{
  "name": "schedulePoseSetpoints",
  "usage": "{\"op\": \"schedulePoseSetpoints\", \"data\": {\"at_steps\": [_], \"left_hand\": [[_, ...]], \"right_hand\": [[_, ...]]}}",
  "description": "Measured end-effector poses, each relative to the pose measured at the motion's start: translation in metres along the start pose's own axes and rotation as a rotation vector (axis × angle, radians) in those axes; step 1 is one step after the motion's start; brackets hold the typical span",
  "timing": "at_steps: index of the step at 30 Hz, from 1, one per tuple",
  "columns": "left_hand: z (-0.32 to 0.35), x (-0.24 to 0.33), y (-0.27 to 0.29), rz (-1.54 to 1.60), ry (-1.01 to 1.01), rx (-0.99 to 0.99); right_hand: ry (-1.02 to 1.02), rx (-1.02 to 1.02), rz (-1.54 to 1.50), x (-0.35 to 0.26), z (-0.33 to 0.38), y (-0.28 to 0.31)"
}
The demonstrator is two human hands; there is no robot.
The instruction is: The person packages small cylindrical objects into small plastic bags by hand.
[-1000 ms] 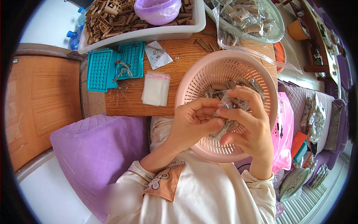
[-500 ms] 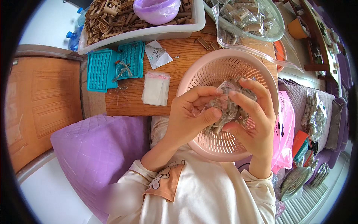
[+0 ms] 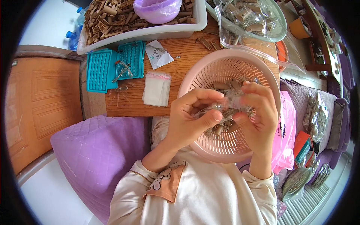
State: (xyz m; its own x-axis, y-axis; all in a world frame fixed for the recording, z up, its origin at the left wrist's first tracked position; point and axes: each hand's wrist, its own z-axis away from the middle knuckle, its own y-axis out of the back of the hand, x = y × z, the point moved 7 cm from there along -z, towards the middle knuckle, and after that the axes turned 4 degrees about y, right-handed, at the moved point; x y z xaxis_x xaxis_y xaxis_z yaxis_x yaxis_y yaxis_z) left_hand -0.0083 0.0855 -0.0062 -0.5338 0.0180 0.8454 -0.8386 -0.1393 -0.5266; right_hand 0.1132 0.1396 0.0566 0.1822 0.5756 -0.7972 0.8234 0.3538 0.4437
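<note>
Over the pink perforated basket (image 3: 210, 75), the left hand (image 3: 191, 120) and right hand (image 3: 255, 112) meet, each grip pinching a small clear packet (image 3: 228, 107) of brown parts between thumb and fingertips. The basket overhangs the near edge of the wooden bench (image 3: 131, 101), resting toward the person's lap. A stack of clear bags (image 3: 156, 89) lies just left of its rim, and a teal tray (image 3: 114, 67) sits farther left. A white bin (image 3: 150, 33) of brown pieces lines the far edge; bare wood remains between them.
</note>
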Motion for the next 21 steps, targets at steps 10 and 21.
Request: {"op": "schedulePoseSetpoints", "data": {"at_steps": [10,21], "left_hand": [[0.001,-0.014,-0.003,0.338,-0.039,0.006],[-0.003,-0.037,0.001,0.579,0.168,0.215]], "right_hand": [[-0.159,-0.086,-0.036,0.009,0.007,-0.017],[-0.377,0.128,-0.248,0.024,0.018,-0.008]]}}
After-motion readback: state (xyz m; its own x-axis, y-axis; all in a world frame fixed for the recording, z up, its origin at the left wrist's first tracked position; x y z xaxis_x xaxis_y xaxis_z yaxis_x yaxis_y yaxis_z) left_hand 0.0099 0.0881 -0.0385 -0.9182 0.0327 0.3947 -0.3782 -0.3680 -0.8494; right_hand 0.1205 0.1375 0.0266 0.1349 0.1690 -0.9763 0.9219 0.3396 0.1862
